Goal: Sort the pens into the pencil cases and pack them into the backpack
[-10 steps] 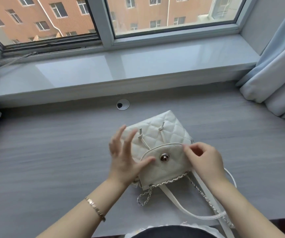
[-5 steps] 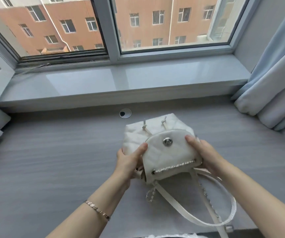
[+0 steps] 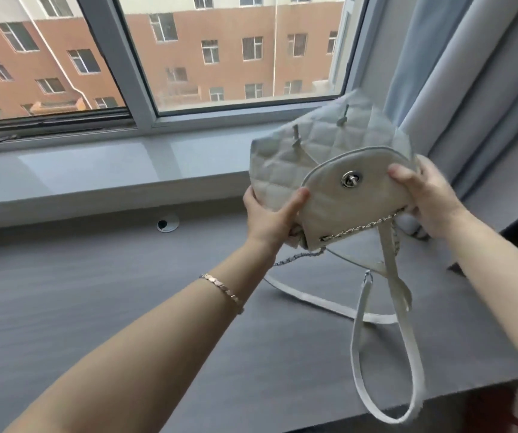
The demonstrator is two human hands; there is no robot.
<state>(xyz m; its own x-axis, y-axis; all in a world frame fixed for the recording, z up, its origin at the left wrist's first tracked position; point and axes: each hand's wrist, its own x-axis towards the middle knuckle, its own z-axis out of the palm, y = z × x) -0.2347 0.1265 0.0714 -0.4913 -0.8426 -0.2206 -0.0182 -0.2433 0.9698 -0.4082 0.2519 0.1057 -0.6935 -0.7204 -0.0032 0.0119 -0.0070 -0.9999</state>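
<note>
— Where was the backpack (image 3: 286, 157) found?

— It was held up in the air above the grey desk (image 3: 95, 307), close to the curtain (image 3: 470, 89). The long straps (image 3: 385, 307) were left hanging down, and one looked to be lying on the desk.

— How was it held?

— It was gripped from both sides. The left hand (image 3: 270, 214) was wrapped round the left edge, with the thumb laid on the flap (image 3: 339, 207). The right hand (image 3: 423, 195) was curled over the right edge of the flap.

— Why were two hands used?

— The bag was soft and quilted, so it was likely kept level that way and stopped from flopping.

— Was it shut?

— The flap was folded down, and the silver clasp (image 3: 351, 179) was seen in the middle of it. Whether it was locked could not be told.

— Were pens or pencil cases seen?

— None were seen. They may have been packed inside, but that could not be told. The job was judged to be near its end.
</note>
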